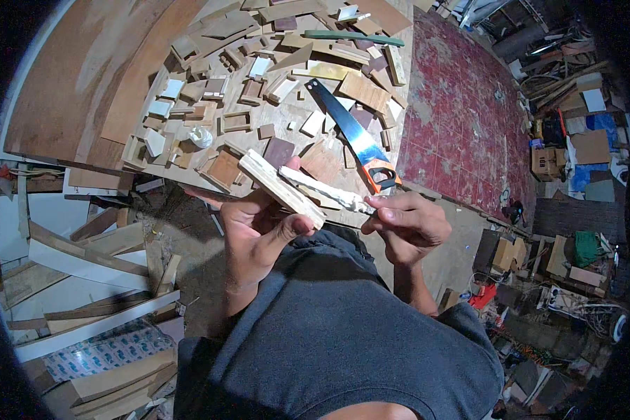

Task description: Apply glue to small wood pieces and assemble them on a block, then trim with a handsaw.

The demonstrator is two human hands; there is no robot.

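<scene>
In front of my chest, my left hand (253, 231) grips a short pale wooden strip (276, 185) with the thumb along its near end. My right hand (414, 225) pinches the near end of a thin stick smeared with white paste (318, 186). That stick runs alongside the wooden strip, its far tip close to my left fingers. Whether the two touch is hard to tell. Just beyond my hands, a handsaw (350, 129) with an orange and black handle lies on the wooden worktable (297, 140).
Many small wooden boxes and offcuts cover the worktable, with a white crumpled lump (201, 137) among them. A green strip (353, 37) lies at the far side. To the right is a worn red surface (462, 112). Boards (91, 280) are piled at the left.
</scene>
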